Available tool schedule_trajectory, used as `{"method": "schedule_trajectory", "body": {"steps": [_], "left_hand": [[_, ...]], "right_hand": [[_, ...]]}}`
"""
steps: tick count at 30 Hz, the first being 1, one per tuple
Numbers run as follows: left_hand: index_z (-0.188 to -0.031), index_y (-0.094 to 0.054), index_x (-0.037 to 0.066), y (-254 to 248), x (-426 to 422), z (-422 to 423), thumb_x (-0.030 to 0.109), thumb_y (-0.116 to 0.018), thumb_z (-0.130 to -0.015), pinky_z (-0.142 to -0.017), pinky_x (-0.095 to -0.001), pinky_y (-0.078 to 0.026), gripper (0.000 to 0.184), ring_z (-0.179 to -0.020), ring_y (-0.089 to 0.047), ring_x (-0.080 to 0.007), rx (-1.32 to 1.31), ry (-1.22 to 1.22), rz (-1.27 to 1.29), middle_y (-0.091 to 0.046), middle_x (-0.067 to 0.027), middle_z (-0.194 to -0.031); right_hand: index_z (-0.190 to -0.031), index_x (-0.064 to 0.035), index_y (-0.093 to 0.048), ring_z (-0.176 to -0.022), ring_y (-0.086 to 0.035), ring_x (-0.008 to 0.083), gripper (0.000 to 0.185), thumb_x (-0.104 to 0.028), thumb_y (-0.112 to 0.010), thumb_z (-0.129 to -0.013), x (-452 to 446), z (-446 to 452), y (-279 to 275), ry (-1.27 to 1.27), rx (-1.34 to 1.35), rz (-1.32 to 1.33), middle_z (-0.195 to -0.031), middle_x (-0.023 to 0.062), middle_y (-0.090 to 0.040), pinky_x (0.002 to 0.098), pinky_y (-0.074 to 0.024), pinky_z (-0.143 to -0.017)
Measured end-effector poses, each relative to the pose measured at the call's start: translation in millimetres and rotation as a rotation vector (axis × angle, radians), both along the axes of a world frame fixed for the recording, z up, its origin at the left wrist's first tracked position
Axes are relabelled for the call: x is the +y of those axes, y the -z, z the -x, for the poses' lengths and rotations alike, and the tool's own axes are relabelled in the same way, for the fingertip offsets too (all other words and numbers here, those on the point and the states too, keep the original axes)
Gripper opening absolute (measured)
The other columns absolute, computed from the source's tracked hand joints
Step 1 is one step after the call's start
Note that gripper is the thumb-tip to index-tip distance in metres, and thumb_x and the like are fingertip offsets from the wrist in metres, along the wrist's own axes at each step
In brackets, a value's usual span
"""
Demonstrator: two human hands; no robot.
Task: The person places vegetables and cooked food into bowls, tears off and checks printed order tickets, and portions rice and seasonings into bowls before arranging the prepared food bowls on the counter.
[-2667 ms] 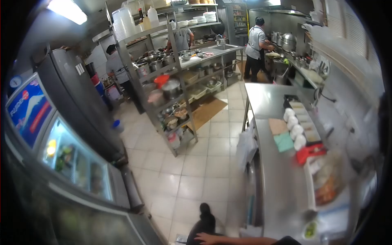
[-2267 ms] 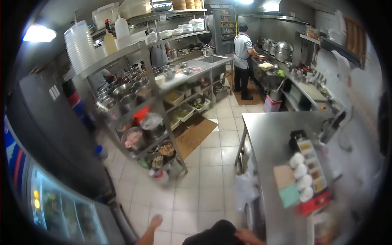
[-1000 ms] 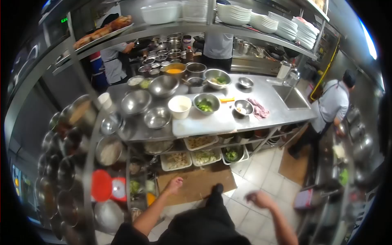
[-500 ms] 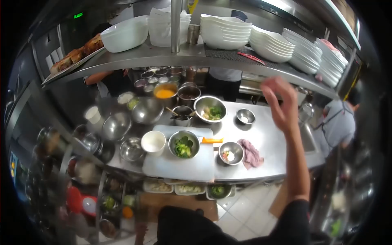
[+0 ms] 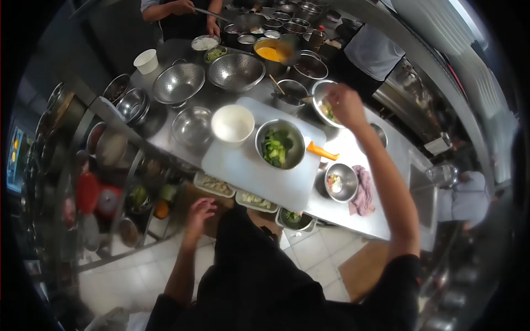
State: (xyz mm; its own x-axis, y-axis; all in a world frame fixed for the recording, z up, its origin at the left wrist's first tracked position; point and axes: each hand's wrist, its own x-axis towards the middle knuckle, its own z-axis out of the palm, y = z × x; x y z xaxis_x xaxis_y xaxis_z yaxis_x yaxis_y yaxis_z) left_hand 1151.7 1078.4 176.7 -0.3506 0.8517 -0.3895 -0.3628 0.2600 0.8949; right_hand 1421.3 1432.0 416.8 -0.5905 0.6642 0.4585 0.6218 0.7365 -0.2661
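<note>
My right hand (image 5: 346,107) is over a steel bowl (image 5: 319,99) holding greens and pale pieces. Its fingers are bent and bunched together, slightly blurred, hiding whatever may be in them. My left hand (image 5: 200,216) hangs low in front of the counter, fingers loosely apart, holding nothing. On the white cutting board (image 5: 232,168) stand a steel bowl of cut green vegetables (image 5: 275,149) and a white tub (image 5: 232,124). An orange-handled knife (image 5: 322,151) lies right of the greens bowl. Beside it is a smaller steel bowl (image 5: 340,183) with chopped bits and something white.
A pink cloth (image 5: 362,193) lies on the steel counter. Colanders (image 5: 179,83) and a pot of orange liquid (image 5: 270,52) stand farther back. Trays of cut vegetables (image 5: 256,201) sit below the front edge. Across the counter, one person (image 5: 182,14) holds a long-handled pan; others stand at right.
My right hand has come down from near the shelf to the bowl with greens. My left hand now shows clearly at lower left. The view has tilted down and turned.
</note>
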Motion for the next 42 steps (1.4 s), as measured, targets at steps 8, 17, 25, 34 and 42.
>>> {"method": "schedule_trajectory", "body": {"steps": [8, 17, 25, 34, 42], "left_hand": [[-0.100, -0.055, 0.005, -33.5, 117.9, 42.3, 0.021, -0.052, -0.084, -0.070, -0.0281, -0.045, 0.023, -0.088, -0.055, -0.0153, -0.095, -0.061, -0.090, -0.056, -0.0060, -0.101], [-0.094, -0.054, 0.005, -22.4, 186.1, 69.3, 0.020, -0.059, -0.080, -0.069, -0.0255, -0.042, 0.021, -0.082, -0.053, -0.0122, -0.052, -0.115, -0.053, -0.056, -0.0026, -0.090], [-0.087, -0.054, -0.002, -13.4, 193.5, 69.5, 0.007, -0.057, -0.080, -0.066, -0.0240, -0.042, 0.012, -0.074, -0.050, -0.0122, 0.186, -0.051, -0.113, -0.050, -0.0059, -0.088], [-0.086, -0.056, -0.003, -1.2, 196.4, 65.7, 0.007, -0.060, -0.078, -0.067, -0.0256, -0.044, 0.013, -0.077, -0.053, -0.0152, 0.377, -0.029, -0.154, -0.051, -0.0075, -0.090], [-0.091, -0.054, -0.003, 32.8, 203.2, 67.2, 0.008, -0.060, -0.080, -0.070, -0.0258, -0.045, 0.017, -0.082, -0.053, -0.0150, 0.396, 0.006, -0.187, -0.051, -0.0087, -0.097]], "right_hand": [[-0.081, -0.0098, -0.065, -0.079, -0.058, 0.0320, 0.014, -0.009, -0.054, -0.071, 105.7, 50.7, 102.6, 0.153, -0.313, 0.142, -0.081, 0.0159, -0.060, 0.0391, -0.0462, -0.072], [-0.076, -0.0110, -0.066, -0.082, -0.058, 0.0299, 0.019, -0.004, -0.054, -0.063, 136.7, 59.8, 116.6, 0.296, -0.577, 0.250, -0.081, 0.0142, -0.061, 0.0383, -0.0470, -0.072], [-0.079, -0.0121, -0.064, -0.088, -0.055, 0.0290, 0.022, -0.004, -0.059, -0.058, 146.4, 63.4, 111.8, 0.229, -0.702, 0.192, -0.090, 0.0118, -0.055, 0.0378, -0.0468, -0.070], [-0.076, -0.0022, -0.062, -0.085, -0.054, 0.0286, 0.023, -0.019, -0.071, -0.063, 116.1, 78.4, 133.9, 0.220, -0.573, 0.135, -0.088, 0.0144, -0.054, 0.0383, -0.0445, -0.073], [-0.079, -0.0015, -0.055, -0.079, -0.050, 0.0312, 0.028, -0.017, -0.070, -0.062, 128.3, 79.1, 147.1, 0.528, -0.139, -0.096, -0.082, 0.0154, -0.049, 0.0412, -0.0388, -0.067]]}}
